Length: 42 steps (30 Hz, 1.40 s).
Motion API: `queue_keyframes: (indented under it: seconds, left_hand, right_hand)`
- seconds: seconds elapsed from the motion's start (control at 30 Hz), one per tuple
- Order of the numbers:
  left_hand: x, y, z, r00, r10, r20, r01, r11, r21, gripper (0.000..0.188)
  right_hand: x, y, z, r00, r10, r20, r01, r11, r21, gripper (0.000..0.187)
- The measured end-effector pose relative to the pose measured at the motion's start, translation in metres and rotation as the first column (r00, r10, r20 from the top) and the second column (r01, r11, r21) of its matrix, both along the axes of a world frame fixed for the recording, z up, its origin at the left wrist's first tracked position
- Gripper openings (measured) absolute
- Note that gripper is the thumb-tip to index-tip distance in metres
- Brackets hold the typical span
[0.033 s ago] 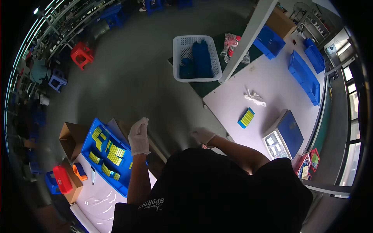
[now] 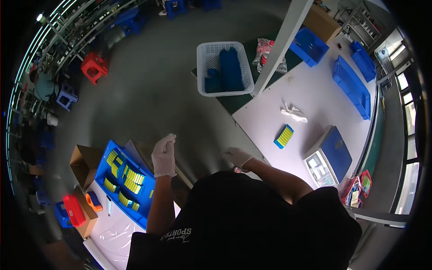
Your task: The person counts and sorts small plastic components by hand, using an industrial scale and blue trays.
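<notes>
The left hand, in a white glove, is raised just beside the right edge of a long blue tray. Its fingers are bent and gathered toward their tips; I cannot tell whether they pinch something small. The right hand, gloved as well, hangs in front of the body, near the edge of the right-hand counter and well apart from the left. Its fingers are blurred, so whether they are released or clenched cannot be told.

Yellow-green pieces lie in the tray in several slanted rows (one small piece sits alone near the right side). The tray rests on the left-hand counter, with an open cardboard box beyond it and an orange item and a red item to its left.

On the right-hand counter, a blue-edged block of similar yellow-green strips lies between a crumpled white cloth-like item and a scale with a blue platform. Farther off, a white perforated basket holds dark blue material.
</notes>
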<state>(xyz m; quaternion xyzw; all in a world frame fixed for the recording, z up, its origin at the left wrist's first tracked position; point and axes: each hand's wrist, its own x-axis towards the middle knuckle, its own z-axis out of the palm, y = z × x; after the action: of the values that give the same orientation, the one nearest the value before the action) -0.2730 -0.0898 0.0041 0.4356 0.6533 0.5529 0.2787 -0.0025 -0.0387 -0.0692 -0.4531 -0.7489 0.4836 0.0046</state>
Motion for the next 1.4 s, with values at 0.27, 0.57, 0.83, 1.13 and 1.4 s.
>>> queue_keyframes:
  seconds: [0.27, 0.57, 0.83, 1.13, 1.4]
  left_hand:
    - [0.061, 0.132, 0.003, 0.812, -0.375, -0.447, 0.333, 0.927, -0.174, 0.030]
    - [0.067, 0.314, -0.036, 0.186, -0.593, -0.784, 0.306, 0.793, -0.527, 0.057]
    - [0.093, 0.391, -0.047, 0.163, -0.775, -0.611, -0.016, 0.617, -0.787, 0.055]
    - [0.113, 0.445, -0.071, 0.462, -0.750, -0.474, -0.195, 0.435, -0.879, 0.043]
    - [0.080, 0.452, -0.120, -0.432, -0.782, -0.449, 0.192, 0.407, -0.893, 0.029]
  right_hand:
    - [0.101, 0.010, 0.001, 0.862, -0.497, -0.098, 0.501, 0.865, 0.022, 0.040]
    - [0.080, 0.069, 0.009, 0.796, -0.605, 0.001, 0.605, 0.795, -0.041, 0.036]
    - [0.060, 0.108, 0.017, 0.632, -0.774, 0.040, 0.774, 0.628, -0.076, 0.033]
    - [0.062, 0.114, 0.013, 0.664, -0.744, 0.074, 0.746, 0.652, -0.140, 0.034]
    - [0.069, 0.131, 0.012, 0.698, -0.716, 0.004, 0.707, 0.689, -0.160, 0.031]
